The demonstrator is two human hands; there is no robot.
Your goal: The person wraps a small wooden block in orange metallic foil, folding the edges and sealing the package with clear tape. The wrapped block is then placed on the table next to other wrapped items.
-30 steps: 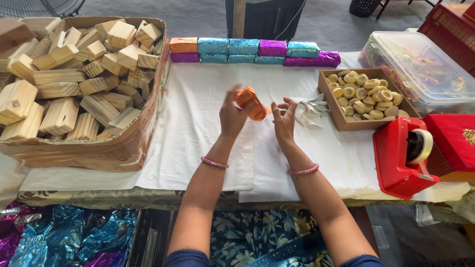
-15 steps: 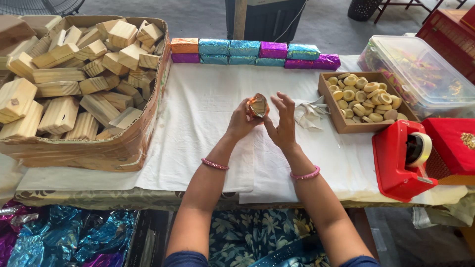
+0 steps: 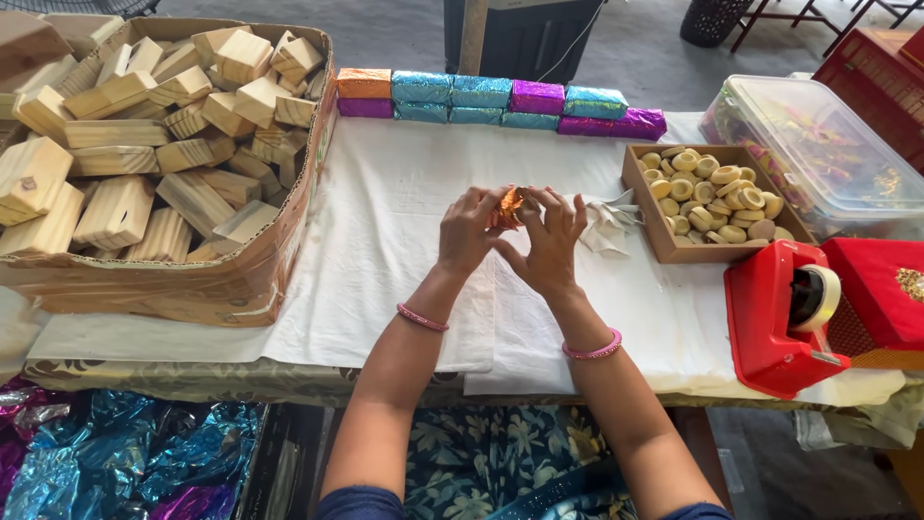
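Both hands closed in; orange foil block (image 3: 510,206) pinched between fingertips (image 3: 535,204).

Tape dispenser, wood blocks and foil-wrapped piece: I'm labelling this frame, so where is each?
Tape dispenser (image 3: 775,323): head view, on its red body.
Wood blocks (image 3: 144,135): head view, middle of the pile.
Foil-wrapped piece (image 3: 509,205): head view, orange foil between both hands.
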